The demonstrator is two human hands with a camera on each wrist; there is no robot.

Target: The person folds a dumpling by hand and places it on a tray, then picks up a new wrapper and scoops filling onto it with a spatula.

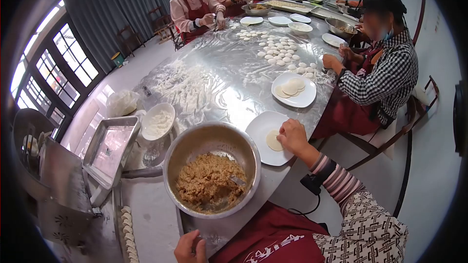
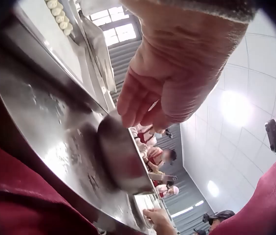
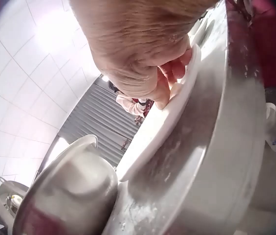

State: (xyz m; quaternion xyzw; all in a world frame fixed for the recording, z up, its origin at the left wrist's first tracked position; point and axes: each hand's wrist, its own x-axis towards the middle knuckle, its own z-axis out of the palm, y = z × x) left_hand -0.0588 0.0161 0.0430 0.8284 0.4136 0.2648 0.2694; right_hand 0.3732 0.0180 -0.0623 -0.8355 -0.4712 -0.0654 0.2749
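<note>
A steel bowl of brown minced filling stands in front of me with a spoon lying in it. Right of it is a white plate with one round dough wrapper. My right hand lies on the plate's near edge, fingers curled and pinching the wrapper; the right wrist view shows the fingertips on the plate. My left hand hovers at the table's near edge, fingers loosely curled and holding nothing, close to the bowl.
A flour bowl, a metal tray and a row of finished dumplings are at the left. Farther off lie a second plate of wrappers and several dough discs. Several people sit round the foil-covered table.
</note>
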